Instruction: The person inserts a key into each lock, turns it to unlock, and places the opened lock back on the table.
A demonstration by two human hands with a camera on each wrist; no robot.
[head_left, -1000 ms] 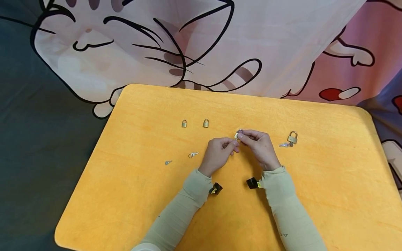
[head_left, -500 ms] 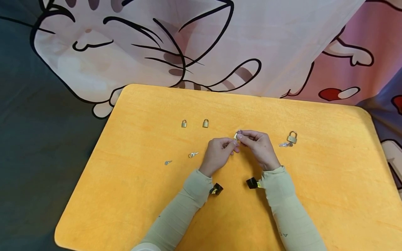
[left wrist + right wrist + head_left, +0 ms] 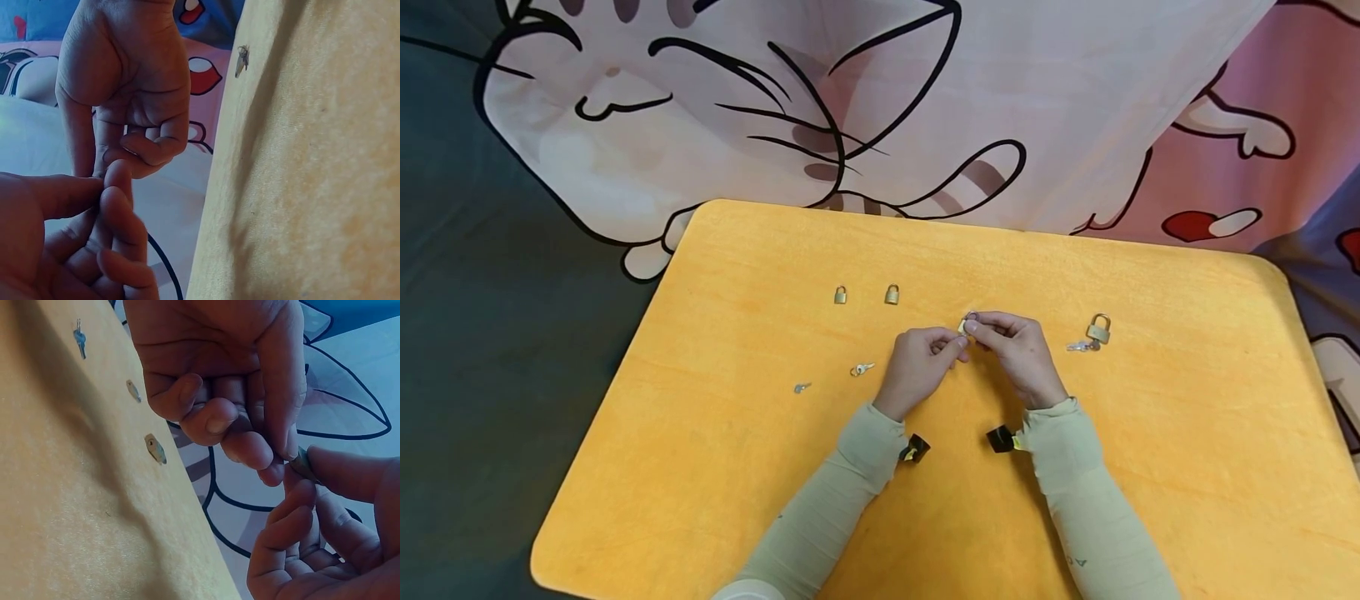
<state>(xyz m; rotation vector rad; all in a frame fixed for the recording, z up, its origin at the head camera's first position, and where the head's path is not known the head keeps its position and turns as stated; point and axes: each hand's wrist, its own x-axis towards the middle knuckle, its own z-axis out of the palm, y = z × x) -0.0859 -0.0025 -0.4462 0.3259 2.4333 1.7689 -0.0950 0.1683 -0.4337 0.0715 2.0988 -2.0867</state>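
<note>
Over the middle of the table, my right hand (image 3: 1018, 354) holds a small brass padlock (image 3: 964, 323) between thumb and fingers, its shackle pointing up and away. Against the padlock's lower end, the thumb and forefinger of my left hand (image 3: 917, 367) pinch what seems to be a small key, almost wholly hidden by the fingertips. In the right wrist view only a sliver of the padlock (image 3: 302, 465) shows between the two hands. Fingertips of both hands meet in the left wrist view, where the right hand (image 3: 125, 87) covers the padlock.
Two closed brass padlocks, a smaller one (image 3: 840, 296) and another (image 3: 892, 295), stand left of the hands. Nearer lie a single key (image 3: 802, 388) and a ringed key (image 3: 862, 369). At right rests a larger padlock (image 3: 1098, 331) with keys (image 3: 1082, 346) beside it on the yellow table (image 3: 700, 467).
Both hands stay nearly in place, fingertips together at the padlock, with only a very slight shift to the left. The other padlocks and keys have not moved.
</note>
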